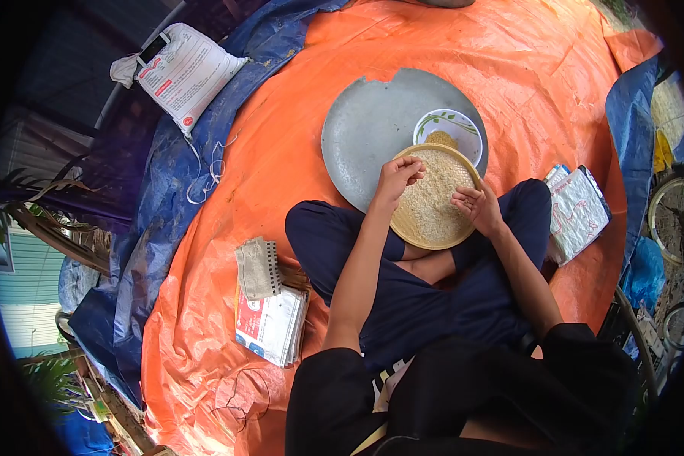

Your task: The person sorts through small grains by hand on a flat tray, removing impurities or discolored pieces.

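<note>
A round yellow sieve-like tray (394, 220) spread with pale grains rests over my crossed legs, its far edge overlapping a bowl. My left hand (400, 178) is raised over the tray's left rim, with thumb and fingertips pinched together; anything between them is too small to make out. At the tray's right side, my right hand (475, 205) hovers over the grains with its fingers loosely curled and apart. Just beyond is a white bowl (463, 128) with a green leaf pattern, holding brownish grains. It stands on a large grey round metal tray (357, 137) with a broken-looking far edge.
An orange tarp (228, 251) lies under me, with a blue tarp (175, 137) along the left. A full white sack (190, 72) with a phone (153, 49) on it stands far left. A spiral notebook (258, 269) tops papers at left; a silvery packet (577, 213) lies right.
</note>
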`<state>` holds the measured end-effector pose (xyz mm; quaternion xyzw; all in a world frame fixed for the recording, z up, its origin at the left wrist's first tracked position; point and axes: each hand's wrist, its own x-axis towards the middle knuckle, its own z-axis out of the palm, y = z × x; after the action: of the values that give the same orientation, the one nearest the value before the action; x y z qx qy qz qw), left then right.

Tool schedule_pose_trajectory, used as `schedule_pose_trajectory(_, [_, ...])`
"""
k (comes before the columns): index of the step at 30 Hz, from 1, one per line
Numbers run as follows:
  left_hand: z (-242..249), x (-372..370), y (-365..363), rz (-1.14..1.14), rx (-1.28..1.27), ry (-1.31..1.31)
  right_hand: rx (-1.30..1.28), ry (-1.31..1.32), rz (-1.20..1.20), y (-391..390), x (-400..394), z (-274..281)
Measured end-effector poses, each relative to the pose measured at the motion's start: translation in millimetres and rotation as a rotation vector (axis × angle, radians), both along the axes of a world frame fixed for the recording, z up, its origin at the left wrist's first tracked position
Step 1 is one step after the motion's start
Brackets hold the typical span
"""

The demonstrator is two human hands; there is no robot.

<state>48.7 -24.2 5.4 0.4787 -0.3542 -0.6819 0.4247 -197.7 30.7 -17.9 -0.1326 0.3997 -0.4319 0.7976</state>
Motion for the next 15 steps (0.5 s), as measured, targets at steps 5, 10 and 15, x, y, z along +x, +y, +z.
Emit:
schedule_pose_trajectory(5, [2.3, -0.8, 1.0, -0.005, -0.005, -0.007, 0.003, 0.004, 0.002, -0.4, -0.6, -2.1])
schedule_pose_trajectory(10, [0.4, -1.4, 1.4, -0.016, -0.012, -0.015, 0.005, 0.011, -0.002, 0.0, -0.1, -2.1])
schedule_pose_trajectory(15, [-2.5, -2.3, 0.6, -0.025, -0.014, -0.022, -0.003, 0.029, 0.003, 0.2, 0.8, 0.8])
